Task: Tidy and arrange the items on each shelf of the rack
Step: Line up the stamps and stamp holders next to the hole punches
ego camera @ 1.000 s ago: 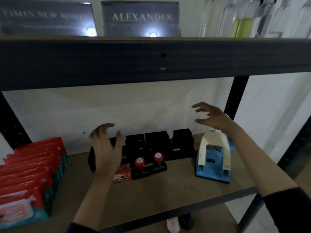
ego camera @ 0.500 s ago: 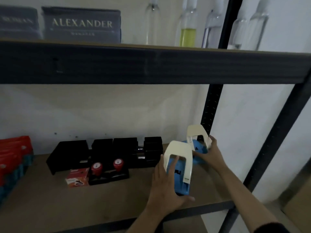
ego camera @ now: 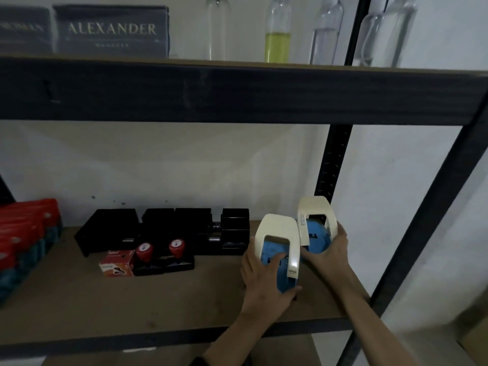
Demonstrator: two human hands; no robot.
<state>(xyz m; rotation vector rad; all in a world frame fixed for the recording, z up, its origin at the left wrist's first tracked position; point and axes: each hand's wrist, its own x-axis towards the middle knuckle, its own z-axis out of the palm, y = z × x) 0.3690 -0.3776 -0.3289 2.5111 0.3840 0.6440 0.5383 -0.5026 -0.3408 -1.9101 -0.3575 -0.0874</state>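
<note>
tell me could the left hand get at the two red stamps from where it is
Probably yes: the red stamps stand in the open to the left of the left hand, bare shelf between. But it grips a blue hole punch, so must let go first.

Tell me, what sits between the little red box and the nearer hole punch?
Two red-topped stamps stand side by side there, right of the red box; then bare shelf up to the hole punch.
</note>
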